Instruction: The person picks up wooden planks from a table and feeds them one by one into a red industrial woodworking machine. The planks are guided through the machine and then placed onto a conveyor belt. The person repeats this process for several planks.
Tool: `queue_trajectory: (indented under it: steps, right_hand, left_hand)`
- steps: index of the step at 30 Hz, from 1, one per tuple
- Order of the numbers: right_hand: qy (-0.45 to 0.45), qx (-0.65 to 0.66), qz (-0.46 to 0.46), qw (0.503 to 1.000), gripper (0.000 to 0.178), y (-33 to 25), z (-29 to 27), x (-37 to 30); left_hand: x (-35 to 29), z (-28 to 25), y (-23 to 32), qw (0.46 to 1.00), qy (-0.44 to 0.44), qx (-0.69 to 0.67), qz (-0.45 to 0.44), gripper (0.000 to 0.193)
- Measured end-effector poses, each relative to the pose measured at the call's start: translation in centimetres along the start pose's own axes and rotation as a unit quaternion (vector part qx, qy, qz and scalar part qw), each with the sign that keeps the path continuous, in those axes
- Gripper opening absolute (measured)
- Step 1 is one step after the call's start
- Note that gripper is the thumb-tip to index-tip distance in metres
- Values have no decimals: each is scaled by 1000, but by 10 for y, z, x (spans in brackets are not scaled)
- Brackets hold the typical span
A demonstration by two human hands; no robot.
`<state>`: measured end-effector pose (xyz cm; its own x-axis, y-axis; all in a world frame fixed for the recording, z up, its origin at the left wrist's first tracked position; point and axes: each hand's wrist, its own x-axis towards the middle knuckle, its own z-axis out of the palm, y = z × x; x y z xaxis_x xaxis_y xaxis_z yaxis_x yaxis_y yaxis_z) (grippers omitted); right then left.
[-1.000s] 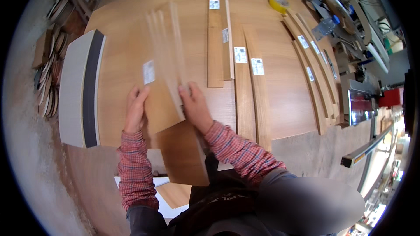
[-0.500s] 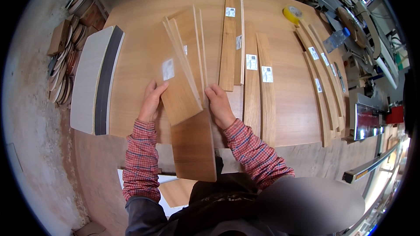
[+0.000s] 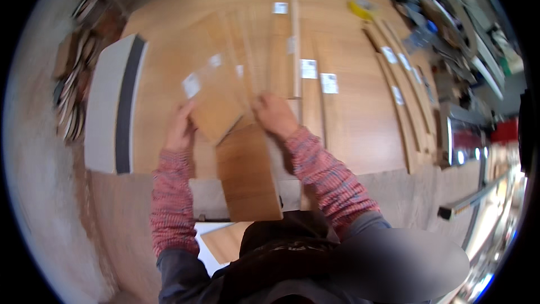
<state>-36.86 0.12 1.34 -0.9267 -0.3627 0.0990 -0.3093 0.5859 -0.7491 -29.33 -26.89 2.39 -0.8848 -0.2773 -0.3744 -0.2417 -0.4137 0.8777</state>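
Several flat wooden boards with white labels are fanned out in front of me over the table, blurred by motion. My left hand (image 3: 179, 128) is closed on the left edge of the labelled wooden board (image 3: 216, 107), which is tilted to the left. At the near right edge of the other wooden boards (image 3: 243, 50), my right hand (image 3: 275, 115) has its fingers curled and closed against them. Below both hands, a darker brown board (image 3: 247, 177) reaches past the table's near edge toward my body.
Long labelled wooden strips (image 3: 332, 115) lie right of my right hand. Curved wooden strips (image 3: 398, 95), a yellow tape roll (image 3: 361, 8) and a plastic bottle (image 3: 421, 36) are farther right. A grey-white panel with a dark band (image 3: 107, 112) rests at the table's left.
My left hand has shifted left with its board, which now leans further left, spreading the fan wider. My right hand has moved slightly left and up with the others. The whole view has shifted.
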Motion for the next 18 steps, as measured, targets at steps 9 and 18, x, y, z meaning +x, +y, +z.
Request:
queue_trajectory:
  steps: [9,18]
  right_hand:
    - [-132,-129,-38,982,25,-33,-28,-13]
    - [55,-98,9,994,26,43,-185,-102]
  left_hand:
    - [14,2,7,996,-17,87,28,40]
    - [-4,23,16,966,-73,249,12,45]
